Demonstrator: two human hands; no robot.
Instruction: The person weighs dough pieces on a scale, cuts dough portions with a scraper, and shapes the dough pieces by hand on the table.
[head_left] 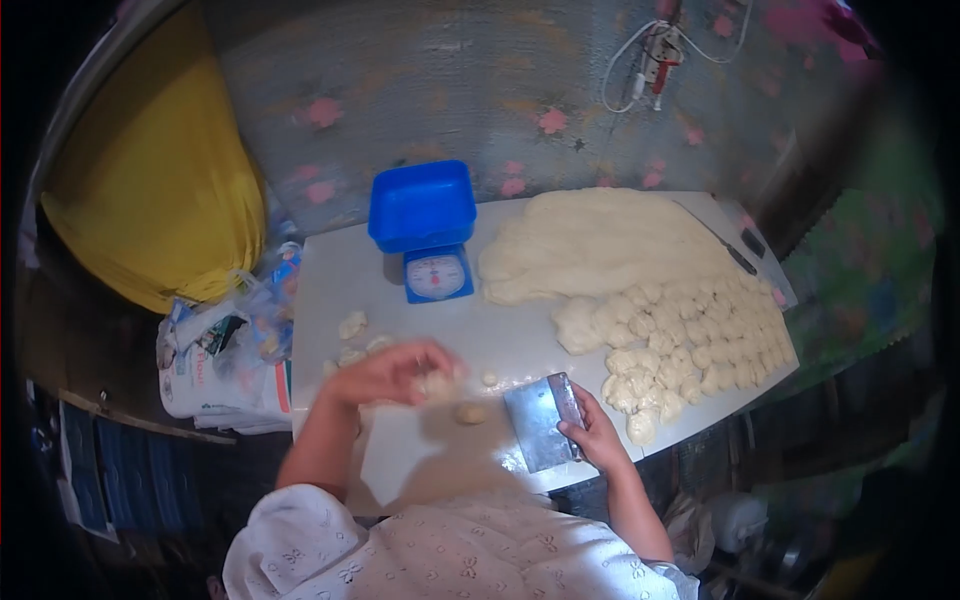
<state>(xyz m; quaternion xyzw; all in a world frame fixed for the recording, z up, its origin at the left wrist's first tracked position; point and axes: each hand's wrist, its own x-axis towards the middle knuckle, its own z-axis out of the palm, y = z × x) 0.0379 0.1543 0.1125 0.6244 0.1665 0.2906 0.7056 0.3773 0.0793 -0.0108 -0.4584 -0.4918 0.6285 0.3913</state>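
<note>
My left hand [400, 370] has its fingers curled around a piece of dough [436, 386], slightly blurred, over the left part of the white table. Just right of it, a small dough lump [470, 413] lies on the surface, with a tinier bit [489, 379] behind it. My right hand [592, 432] grips the handle edge of a flat metal scraper [537, 425], its blade pointing left. Beyond the scraper, many portioned dough pieces [690, 345] cover the table's right side. A large dough slab [600, 245] spreads behind them.
A blue scale [438, 277] bearing a blue basin [422, 205] stands at the back. Several dough pieces [352, 325] lie at the left. A knife [738, 258] rests at the back right. Bags [215, 375] sit beside the white table [340, 265].
</note>
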